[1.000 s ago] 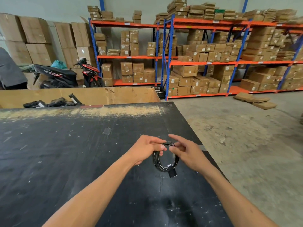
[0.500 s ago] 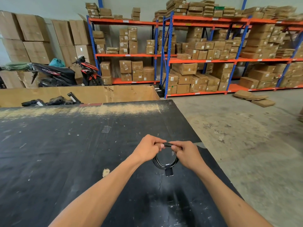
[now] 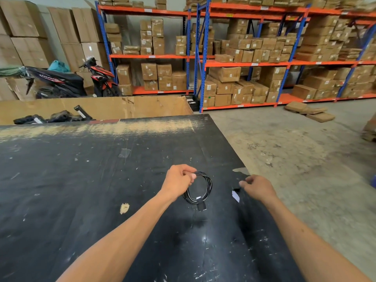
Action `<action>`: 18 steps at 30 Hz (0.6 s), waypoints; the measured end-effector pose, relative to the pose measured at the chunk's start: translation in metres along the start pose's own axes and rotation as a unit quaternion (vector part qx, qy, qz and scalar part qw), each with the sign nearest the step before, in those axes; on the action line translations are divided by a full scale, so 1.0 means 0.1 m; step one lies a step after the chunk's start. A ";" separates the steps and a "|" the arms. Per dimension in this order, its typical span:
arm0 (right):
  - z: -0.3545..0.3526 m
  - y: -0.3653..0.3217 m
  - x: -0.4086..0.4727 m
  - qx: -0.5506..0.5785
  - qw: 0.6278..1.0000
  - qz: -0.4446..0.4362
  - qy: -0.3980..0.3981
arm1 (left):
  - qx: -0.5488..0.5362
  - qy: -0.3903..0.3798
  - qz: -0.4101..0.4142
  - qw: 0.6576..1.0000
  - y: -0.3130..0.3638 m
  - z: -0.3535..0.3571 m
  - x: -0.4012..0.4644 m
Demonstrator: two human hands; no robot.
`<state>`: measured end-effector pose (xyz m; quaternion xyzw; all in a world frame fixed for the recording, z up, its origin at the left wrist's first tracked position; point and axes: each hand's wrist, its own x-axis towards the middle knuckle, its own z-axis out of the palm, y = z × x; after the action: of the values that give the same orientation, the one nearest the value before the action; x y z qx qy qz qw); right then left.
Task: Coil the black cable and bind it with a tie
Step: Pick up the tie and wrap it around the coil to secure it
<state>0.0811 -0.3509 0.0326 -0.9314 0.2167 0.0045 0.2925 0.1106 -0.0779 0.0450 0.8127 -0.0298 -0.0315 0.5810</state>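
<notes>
Our left hand (image 3: 178, 181) is clenched on the top of the cable (image 3: 200, 189), pinching the bundled loops between thumb and fingers. The cable hangs from that grip as a small round coil, just above the table (image 3: 81, 190), near its right edge. At the bottom of the coil a plug (image 3: 201, 206) sticks out downward, with a small white tag just above it on the strands. We can't tell whether a tie is already on the bundle.

Our right hand (image 3: 257, 187) is apart from the coil, off to its right, fingers curled loosely inward with the thumb and forefinger close together. Something small and dark sits at the fingertips; too blurred to say whether it is gripped. A white scrap (image 3: 235, 196) lies on the table just below-left of that hand, between hand and coil.

Table is black, scuffed, with a worn pale strip along the far edge, a piece of clear tape (image 3: 124, 153) near the middle and a tan chip (image 3: 124, 208) left of our left forearm.

Behind the table: a big open cardboard bin (image 3: 122, 107) with dark items inside. Further back, a parked scooter (image 3: 67, 82) on the left, and orange-and-blue racks (image 3: 203, 58) loaded with cartons. A few flat cartons (image 3: 310, 112) lie on the concrete floor to the right.
</notes>
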 end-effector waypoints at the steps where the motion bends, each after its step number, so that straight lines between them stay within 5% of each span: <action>1: 0.06 0.04 0.00 -0.016 0.999 0.002 -0.034 | -0.007 0.002 -0.004 1.000 0.00 0.01 0.00; 9: 0.37 0.07 0.02 -0.051 0.997 -0.052 -0.035 | -0.036 -0.011 -0.036 0.999 -0.10 0.05 -0.04; 18: 0.38 0.12 0.08 -0.212 0.960 -0.174 -0.048 | -0.045 -0.011 -0.049 0.998 -0.15 0.06 -0.02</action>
<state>0.0880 -0.3425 -0.0070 -0.9941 0.0314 0.0438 0.0944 0.1082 -0.0781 0.0291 0.7860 0.0049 -0.0704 0.6142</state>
